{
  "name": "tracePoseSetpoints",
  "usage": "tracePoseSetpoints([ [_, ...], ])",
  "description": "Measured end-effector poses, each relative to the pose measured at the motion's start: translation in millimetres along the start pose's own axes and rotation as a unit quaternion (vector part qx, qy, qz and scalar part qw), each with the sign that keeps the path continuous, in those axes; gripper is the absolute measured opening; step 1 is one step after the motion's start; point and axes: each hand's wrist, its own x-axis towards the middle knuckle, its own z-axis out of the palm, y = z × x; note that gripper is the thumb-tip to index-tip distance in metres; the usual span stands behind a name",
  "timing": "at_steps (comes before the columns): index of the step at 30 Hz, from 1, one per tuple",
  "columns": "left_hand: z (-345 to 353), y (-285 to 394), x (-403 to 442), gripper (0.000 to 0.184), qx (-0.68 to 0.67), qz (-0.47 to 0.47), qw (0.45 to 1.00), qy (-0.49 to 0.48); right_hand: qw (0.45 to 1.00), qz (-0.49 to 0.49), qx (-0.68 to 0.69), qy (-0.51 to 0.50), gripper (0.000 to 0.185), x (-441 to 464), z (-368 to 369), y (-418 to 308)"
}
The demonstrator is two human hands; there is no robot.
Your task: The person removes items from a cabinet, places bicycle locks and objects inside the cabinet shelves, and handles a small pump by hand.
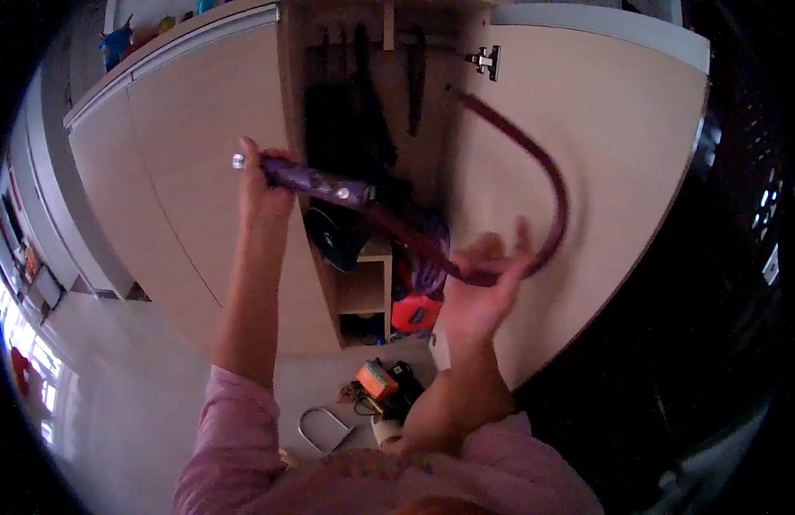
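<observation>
A purple cylinder (320, 183) with a silvery tip is gripped at its left end by my left hand (267, 184), fingers wrapped round it. From its right end runs a dark red flexible tube (548, 167), which curves to the right and back up toward the cabinet door hinge. My right hand (483, 296) is under the low bend of the tube, palm up, with its fingers spread and the tube lying across them. Behind both hands stands an open cabinet (436, 163) with dark items hanging inside.
The open cabinet door (621, 146) is on the right, a closed door (183, 163) on the left. Low in the cabinet are a small shelf (361, 287) and a red item (415, 314). On the floor lie an orange box (376, 378) and a U-shaped metal bar (316, 412).
</observation>
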Motion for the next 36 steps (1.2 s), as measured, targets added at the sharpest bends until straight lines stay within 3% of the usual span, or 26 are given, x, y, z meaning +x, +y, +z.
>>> tracePoseSetpoints([
  [3, 15.2, -35.8, -12.4, 0.036, -0.052, -0.076, 0.996, 0.006, 0.989, -0.144, -0.024, -0.012, 0.049, 21.4, 33.3, -29.6],
  [6, 23.6, -67.9, -25.8, 0.038, -0.061, -0.163, 0.984, -0.025, 0.983, -0.065, -0.164, -0.044, 0.039, 54.1, 49.7, -56.4],
  [7, 27.8, -75.9, -30.6, 0.038, -0.063, -0.182, 0.981, -0.036, 0.965, -0.091, -0.246, -0.011, 0.033, 62.7, 68.1, -56.1],
  [11, 50.0, -92.7, -16.7, 0.04, -0.046, -0.248, 0.964, -0.086, 0.938, -0.088, -0.336, -0.023, 0.02, 99.4, 79.8, -34.4],
  [14, 58.3, -102.7, 30.1, 0.036, -0.008, -0.246, 0.967, -0.065, 0.941, -0.122, -0.314, 0.036, 0.015, 111.9, 60.2, -20.9],
  [16, 61.3, -112.4, 55.3, 0.034, 0.072, -0.25, 0.958, -0.123, 0.932, -0.176, -0.307, 0.082, 0.017, 120.2, 51.1, -14.1],
  [18, 65.5, -126.1, 83.4, 0.032, 0.113, -0.264, 0.945, -0.153, 0.887, -0.236, -0.384, 0.099, 0.021, 132.8, 54.5, -1.2],
  [23, 86.5, -144.4, 105.9, 0.023, 0.112, -0.29, 0.932, -0.184, 0.833, -0.376, -0.405, 0.034, 0.023, 188.9, 40.4, 29.2],
  [26, 85.4, -160.6, 118.0, 0.022, 0.138, -0.249, 0.945, -0.16, 0.85, -0.366, -0.378, 0.034, 0.025, 200.8, 49.9, 30.5],
  [29, 88.1, -160.6, 121.7, 0.02, 0.11, -0.276, 0.945, -0.133, 0.847, -0.38, -0.371, 0.039, 0.027, 218.1, 52.5, 32.4],
  [36, 91.2, -181.7, 166.2, 0.022, 0.14, -0.29, 0.931, -0.173, 0.775, -0.453, -0.439, 0.03, 0.031, 249.3, 71.7, 56.4],
])
